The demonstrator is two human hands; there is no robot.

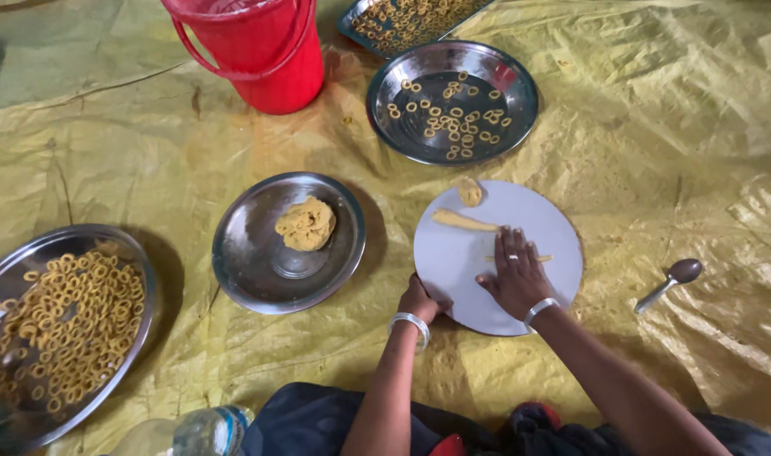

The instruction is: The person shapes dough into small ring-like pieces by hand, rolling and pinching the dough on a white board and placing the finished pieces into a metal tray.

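While we work across the yellow plastic sheet (656,127) on the floor, we start at the far left with the large steel plate heaped with finished dough rings (60,325), then pass the red plastic bucket (255,51) and the shallow steel plate holding a lump of orange dough (288,242). Our left hand (419,301) curls its grip closed on the near rim of the round pale grey rolling board (495,253), steadying it; that hold should stay firm so the board does not slide. Our right hand (515,274) lies flat and open on the board, palm over a thin strand of dough (521,258) whose ends poke out beside the fingers. We judge that rolling goes best with light, even pressure, so the strand keeps one thickness and does not tear. A thicker strip of dough (463,221) and a small dough piece (470,192) wait farther up the board. Beyond sit a steel plate with scattered rings (451,103) and a steel tray of rings (402,21); a metal spoon (671,281) lies to the right.
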